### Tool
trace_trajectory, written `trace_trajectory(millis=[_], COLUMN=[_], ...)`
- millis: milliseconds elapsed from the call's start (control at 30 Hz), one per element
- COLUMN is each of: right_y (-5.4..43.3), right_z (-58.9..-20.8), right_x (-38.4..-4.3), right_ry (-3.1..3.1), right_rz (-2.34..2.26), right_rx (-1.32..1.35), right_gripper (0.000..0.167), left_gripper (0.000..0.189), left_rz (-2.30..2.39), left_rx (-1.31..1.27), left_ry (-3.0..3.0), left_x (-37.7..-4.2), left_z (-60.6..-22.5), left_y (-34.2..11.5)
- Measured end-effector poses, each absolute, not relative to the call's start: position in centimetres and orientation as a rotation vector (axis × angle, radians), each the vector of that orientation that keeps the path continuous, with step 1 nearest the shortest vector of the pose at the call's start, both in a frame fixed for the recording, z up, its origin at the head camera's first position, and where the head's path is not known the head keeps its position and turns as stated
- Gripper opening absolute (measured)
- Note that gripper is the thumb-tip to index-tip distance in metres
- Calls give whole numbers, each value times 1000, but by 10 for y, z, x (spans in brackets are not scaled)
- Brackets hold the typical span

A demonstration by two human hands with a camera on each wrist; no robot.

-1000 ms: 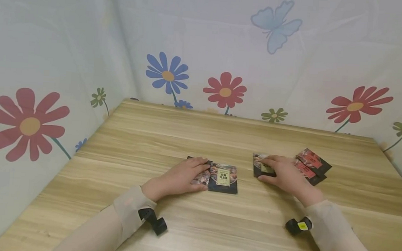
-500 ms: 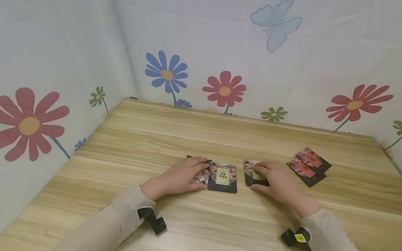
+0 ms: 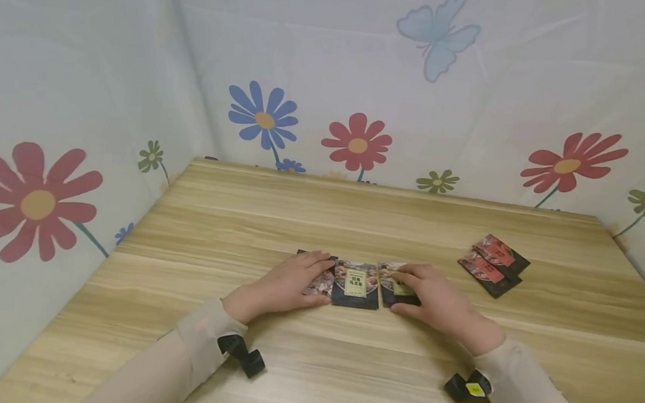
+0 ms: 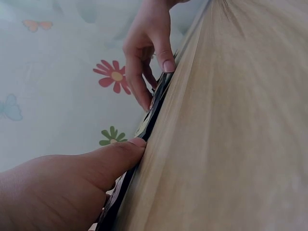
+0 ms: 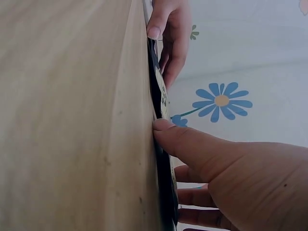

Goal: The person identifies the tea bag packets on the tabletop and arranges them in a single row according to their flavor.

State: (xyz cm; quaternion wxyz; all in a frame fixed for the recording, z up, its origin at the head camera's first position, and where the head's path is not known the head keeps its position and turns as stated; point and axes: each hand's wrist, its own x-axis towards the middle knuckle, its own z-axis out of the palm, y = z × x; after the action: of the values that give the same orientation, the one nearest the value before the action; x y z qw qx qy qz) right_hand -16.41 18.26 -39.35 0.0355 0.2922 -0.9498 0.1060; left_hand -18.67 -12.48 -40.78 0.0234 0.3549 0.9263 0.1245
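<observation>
Both loosely spread, the left hand rests on the left packet, the right hand on the right packet. A yellow-labelled packet lies between; two red-labelled packets overlap at right.

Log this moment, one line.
left hand: on dark flat packet | right hand: on yellow-labelled flat packet | between: yellow-labelled middle packet | aside: overlapping red-labelled dark packets

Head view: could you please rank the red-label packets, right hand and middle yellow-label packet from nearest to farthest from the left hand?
1. Middle yellow-label packet: immediately right.
2. Right hand: farther right.
3. Red-label packets: far right, beyond it.
</observation>
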Motion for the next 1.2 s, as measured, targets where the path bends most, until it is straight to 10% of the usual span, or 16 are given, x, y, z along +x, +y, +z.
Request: trace_trajectory(millis=[1200], right_y=[214], right_z=[-375], right_x=[-177], right_ry=[-2920], right_rz=[378], right_rx=[811], right_gripper=[52], left_gripper=[73], left_rz=[341], left_rx=[1131], left_ry=[2877], left_x=[-191], left_z=[-414], left_y=[-126])
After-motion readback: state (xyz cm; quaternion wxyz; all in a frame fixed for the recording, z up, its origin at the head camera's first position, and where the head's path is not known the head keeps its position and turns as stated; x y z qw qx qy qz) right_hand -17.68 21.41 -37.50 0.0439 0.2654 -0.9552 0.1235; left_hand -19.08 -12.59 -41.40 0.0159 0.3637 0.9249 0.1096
